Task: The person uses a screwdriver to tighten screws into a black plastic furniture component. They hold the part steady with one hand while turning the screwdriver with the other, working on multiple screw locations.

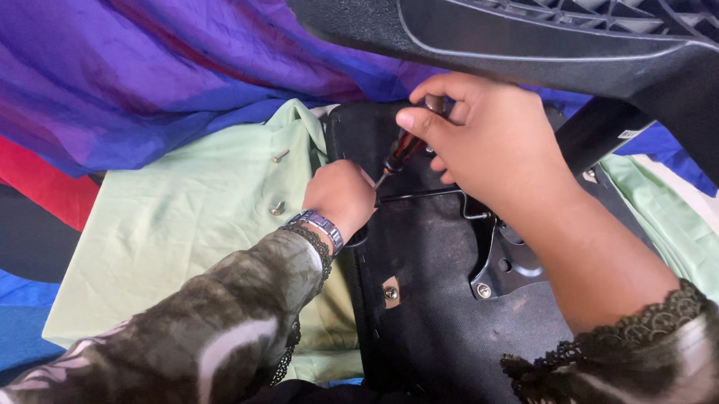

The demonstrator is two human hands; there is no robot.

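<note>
My right hand (488, 139) grips the dark red handle of a screwdriver (402, 150), its shaft pointing down toward the underside of a black seat (427, 314). My left hand (339, 194) is closed, resting at the seat's left edge right beside the screwdriver tip; what it pinches is hidden. A black metal bracket (501, 265) with a bolt is fixed to the seat, below my right hand. A black plastic chair part (552, 39) looms across the top right.
Two loose screws (280, 155) (277, 209) lie on a pale green cloth (182, 241) left of the seat. Purple and blue fabric (135, 55) is piled behind, with red cloth (20, 169) at the left.
</note>
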